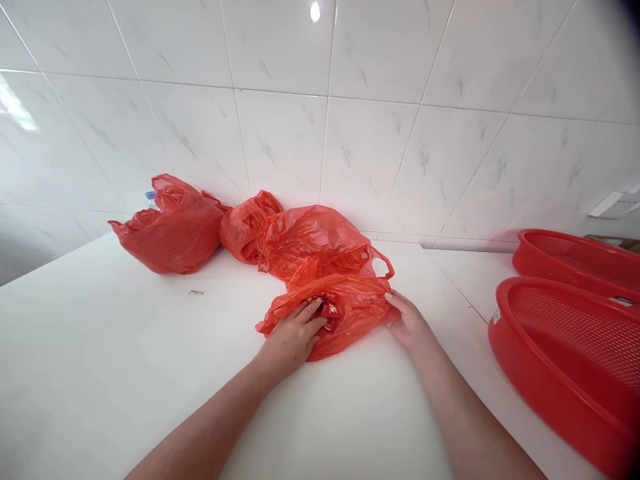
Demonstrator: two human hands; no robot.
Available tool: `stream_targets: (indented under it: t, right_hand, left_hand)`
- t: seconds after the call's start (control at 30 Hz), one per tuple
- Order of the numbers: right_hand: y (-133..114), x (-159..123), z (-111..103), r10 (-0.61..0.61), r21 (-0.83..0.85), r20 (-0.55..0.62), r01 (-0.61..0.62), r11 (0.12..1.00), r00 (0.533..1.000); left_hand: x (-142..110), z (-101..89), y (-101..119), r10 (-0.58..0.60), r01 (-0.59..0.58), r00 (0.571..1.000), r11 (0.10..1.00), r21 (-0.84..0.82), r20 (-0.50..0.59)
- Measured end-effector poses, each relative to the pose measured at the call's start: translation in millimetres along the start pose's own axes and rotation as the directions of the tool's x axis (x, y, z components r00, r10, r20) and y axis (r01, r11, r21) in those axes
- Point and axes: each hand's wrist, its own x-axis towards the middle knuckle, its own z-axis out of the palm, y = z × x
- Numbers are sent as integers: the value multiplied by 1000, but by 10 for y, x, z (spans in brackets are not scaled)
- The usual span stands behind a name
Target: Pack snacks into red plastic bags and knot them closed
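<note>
Loosely bent, the fingers of the left hand (294,332) rest on dark red packets (330,310) in the mouth of the front red bag (357,313); whether they grip one, I cannot tell. The right hand (406,321) pinches the bag's right side. This bag lies on the white surface (125,373), near its right edge; more red bags (175,243) line the back edge. Red baskets (520,363) stand beyond the right edge.

Left fingers (302,312) on red packets (331,310) in a red bag (359,305), right fingers (399,302) at its edge
</note>
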Motion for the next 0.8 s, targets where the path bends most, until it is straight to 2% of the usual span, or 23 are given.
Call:
stream_targets:
  t: [0.07, 0.33, 0.47, 0.6, 0.7, 0.8]
  right_hand:
    - [-9, -17, 7, 26, -30, 31, -25, 999, 999]
    - [27, -44, 55, 6, -62, -8, -7, 998, 1000]
    - [26, -50, 76, 20, -91, 0, -20, 996, 1000]
    - [11, -31, 40, 4, -44, 3, -4, 999, 1000]
    - [-14, -13, -3, -34, -20, -18, 33, 999, 999]
    - [-20, -12, -10, -49, -51, -27, 48, 998, 998]
  left_hand:
    - [-1, -21, -11, 3, -4, 1000, 1000, -21, -25]
    - [23, -90, -40, -67, 63, 985, 998, -32, -157]
    - [18, -54, -46, -149, 153, 982, 988, 25, -116]
    - [5, -10, -63, -167, 170, 984, 984, 49, -68]
    - [5, -8, -64, -190, 195, 978, 979, 59, -85]
    - [21, -24, -49, -147, 156, 978, 986, 50, -146]
